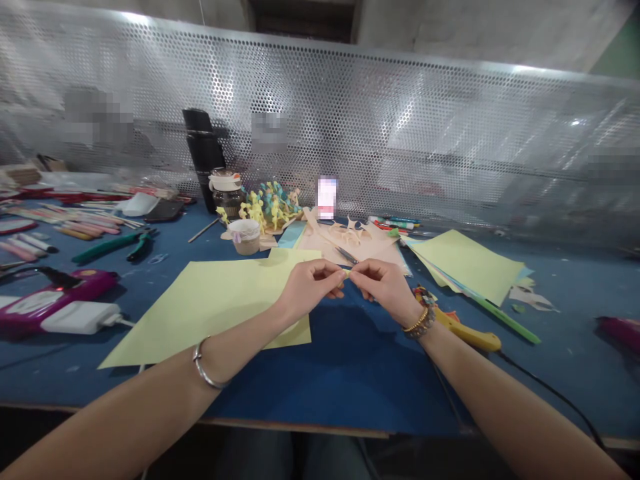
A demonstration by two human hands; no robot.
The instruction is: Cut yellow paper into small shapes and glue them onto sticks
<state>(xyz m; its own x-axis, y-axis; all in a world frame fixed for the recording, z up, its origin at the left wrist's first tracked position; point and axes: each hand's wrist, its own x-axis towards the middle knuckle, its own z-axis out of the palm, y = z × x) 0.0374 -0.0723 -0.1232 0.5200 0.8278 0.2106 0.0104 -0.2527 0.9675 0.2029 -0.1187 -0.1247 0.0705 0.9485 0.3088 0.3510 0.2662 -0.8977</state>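
Note:
My left hand [316, 285] and my right hand [381, 285] meet in front of me, each closed in a pinch. Between their fingertips is a small yellow piece [347, 273], apparently paper; most of it is hidden by the fingers. Under my left forearm lie large pale yellow paper sheets [210, 300]. Beyond my hands, scissors or a similar pointed tool [346, 254] rest on peach paper with cut-out scraps [377, 243]. Beside my right wrist lies a yellow glue gun [467, 331] with a black cord.
Behind stand yellow and blue paper flowers [270, 210], a white cup [244, 237], a jar [227, 193], a black bottle [204, 157] and a lit phone [327, 198]. Green pliers [113, 247] and a purple power strip [65, 297] lie left. More yellow sheets [470, 263] and a green knife [507, 320] lie right.

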